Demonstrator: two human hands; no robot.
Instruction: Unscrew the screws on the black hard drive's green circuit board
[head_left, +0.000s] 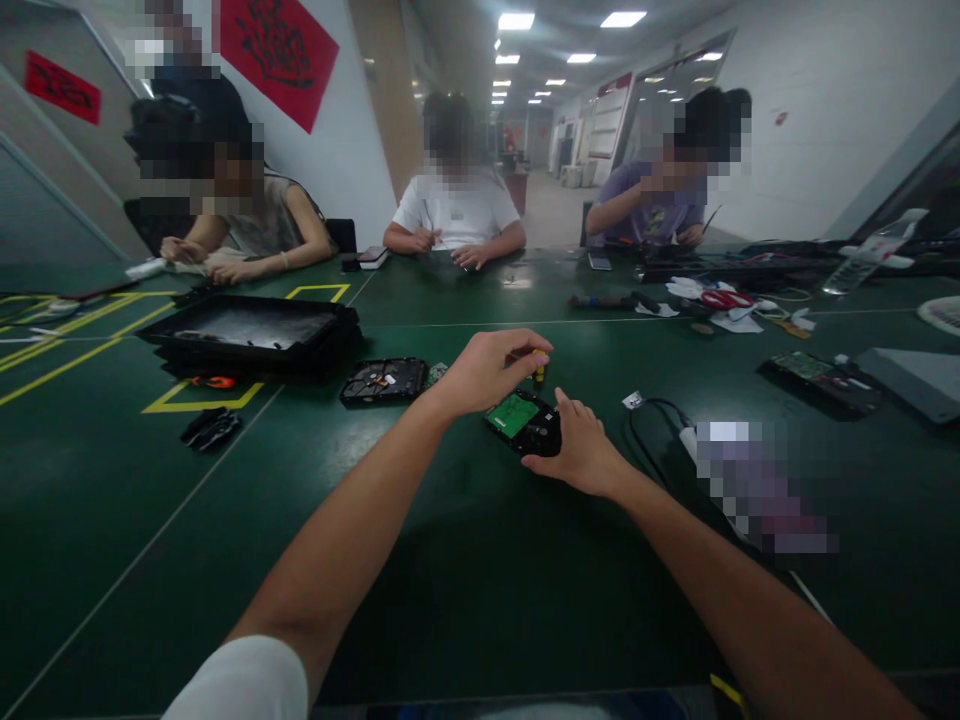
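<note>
A black hard drive with a green circuit board [514,413] lies on the dark green table in front of me. My left hand [491,370] is closed on a small yellow screwdriver [540,368], which stands upright over the drive's far edge. Around the drive's right side, my right hand [583,445] grips it, thumb at the near edge and fingers at the far right. Left of my left hand lies a second black drive [385,381], with a small green part [437,373] beside it.
Stacked black trays [251,325] stand at the left, an orange-handled tool [214,382] and black pieces [211,429] nearby. A cable [637,430] and blurred device lie right. Another drive [817,380], a bottle [874,252] and red scissors [726,299] are farther right. Three people sit opposite.
</note>
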